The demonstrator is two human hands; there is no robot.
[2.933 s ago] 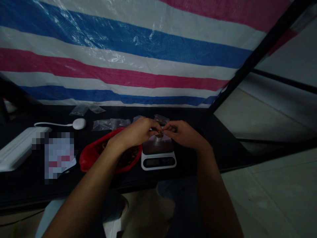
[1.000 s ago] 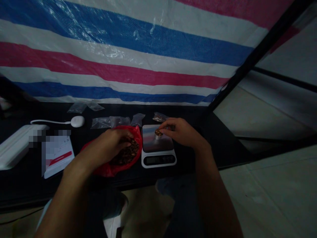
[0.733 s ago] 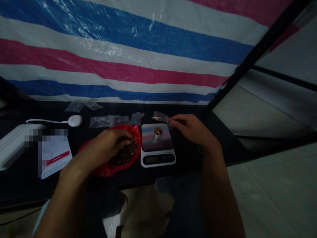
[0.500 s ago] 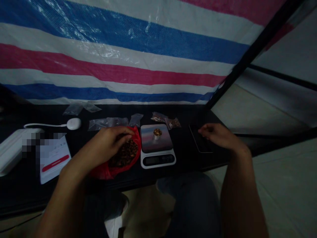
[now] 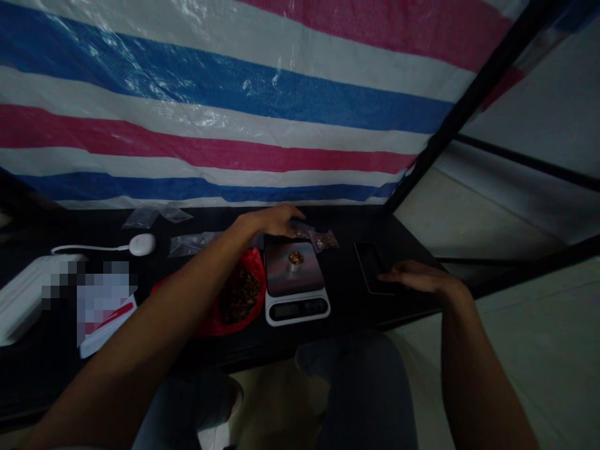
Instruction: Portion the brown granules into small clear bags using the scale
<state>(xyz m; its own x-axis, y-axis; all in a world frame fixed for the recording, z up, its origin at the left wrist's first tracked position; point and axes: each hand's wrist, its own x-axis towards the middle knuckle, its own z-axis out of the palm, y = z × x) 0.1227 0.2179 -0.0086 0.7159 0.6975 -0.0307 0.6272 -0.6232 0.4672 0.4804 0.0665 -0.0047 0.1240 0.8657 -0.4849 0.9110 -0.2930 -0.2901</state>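
My left hand (image 5: 280, 219) reaches across behind the scale, its fingers stretched out and parted over the small filled plastic bags (image 5: 324, 240); whether it touches them I cannot tell. The digital scale (image 5: 296, 306) has a steel plate and bears a small round cup (image 5: 295, 259) of brown pieces. Left of it, partly under my left forearm, is a red plastic bag (image 5: 259, 262) open on many small dark-brown pieces. At the right, my right hand (image 5: 415, 275) lies with fingers extended, the fingertips at the edge of a dark flat phone-like device (image 5: 370, 265).
Flat clear bags (image 5: 185, 244) lie behind the red bag, with more clear bags (image 5: 142, 217) at the back. A white rounded device (image 5: 142, 244) with a cable, a white box (image 5: 28, 290) and printed packaging (image 5: 105, 325) are at the left. A striped sheet (image 5: 225, 144) hangs behind the black table.
My left hand has left the red bag and moved forward and right, behind the scale. My right hand has shifted slightly nearer to me along the dark device. The view has tilted slightly.
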